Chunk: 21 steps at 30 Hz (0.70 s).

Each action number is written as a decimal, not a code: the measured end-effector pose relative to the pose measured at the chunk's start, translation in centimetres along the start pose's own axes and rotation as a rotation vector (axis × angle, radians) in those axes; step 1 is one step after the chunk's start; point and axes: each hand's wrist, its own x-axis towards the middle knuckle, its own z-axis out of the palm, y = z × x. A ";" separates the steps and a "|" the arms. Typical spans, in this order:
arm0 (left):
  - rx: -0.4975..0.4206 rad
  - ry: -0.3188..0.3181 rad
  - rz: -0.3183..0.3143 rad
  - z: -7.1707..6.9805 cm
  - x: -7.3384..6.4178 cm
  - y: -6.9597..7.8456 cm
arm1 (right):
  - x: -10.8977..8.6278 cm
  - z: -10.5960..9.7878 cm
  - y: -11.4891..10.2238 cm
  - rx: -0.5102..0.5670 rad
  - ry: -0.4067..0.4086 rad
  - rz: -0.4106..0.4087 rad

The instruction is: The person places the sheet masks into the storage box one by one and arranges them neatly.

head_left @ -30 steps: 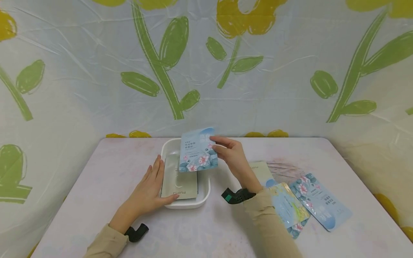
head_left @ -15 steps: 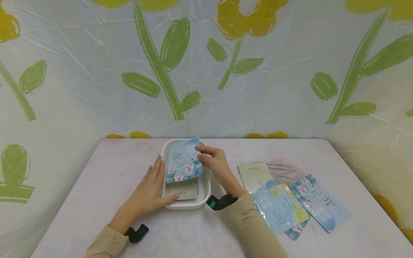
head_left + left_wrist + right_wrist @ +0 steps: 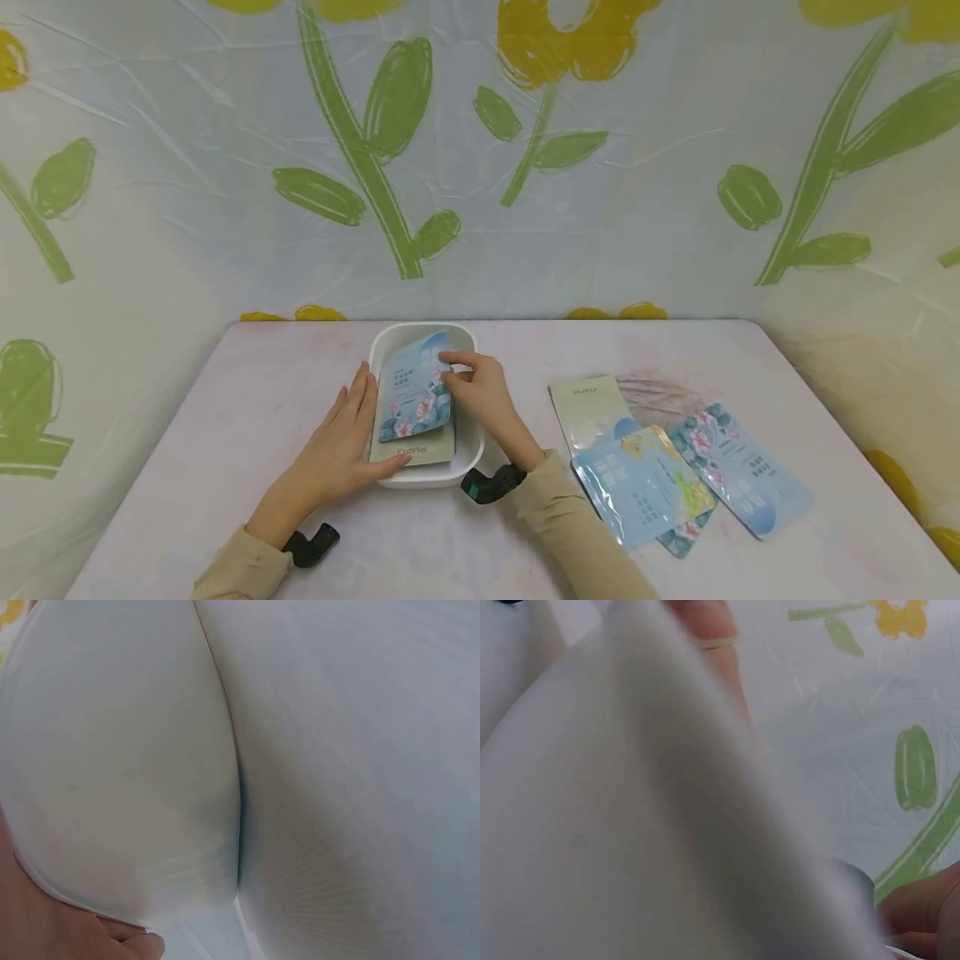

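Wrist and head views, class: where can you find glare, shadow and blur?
Head view: white glare near the left edge of the yellow-and-blue packet, a faint shadow by the right sleeve; right wrist view: a pale edge blurred across the middle, the backdrop sharper; left wrist view: dim, pale surfaces with little detail.

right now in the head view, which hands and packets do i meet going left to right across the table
Left hand, held lotus packet, right hand, pale green packet, blue-and-yellow packet, loose blue lotus packet at the far right.
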 end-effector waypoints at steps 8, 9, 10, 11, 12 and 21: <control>0.005 0.000 0.008 0.0 0.1 -0.1 | -0.4 0.4 -0.1 -0.195 -0.016 -0.139; 0.003 0.001 0.010 0.0 0.1 -0.1 | -0.4 0.4 -0.1 -0.207 -0.013 -0.146; 0.001 0.002 0.011 0.0 0.1 -0.1 | -0.4 0.4 0.0 -0.215 -0.012 -0.157; -0.001 0.002 0.012 0.0 0.1 -0.1 | -0.5 0.4 0.0 -0.224 -0.010 -0.161; -0.003 0.001 0.013 0.0 0.1 -0.1 | -0.5 0.4 0.1 -0.242 -0.010 -0.162; 0.015 0.017 0.043 0.0 0.1 -0.2 | -1.0 1.5 -0.4 -0.684 -0.108 -0.252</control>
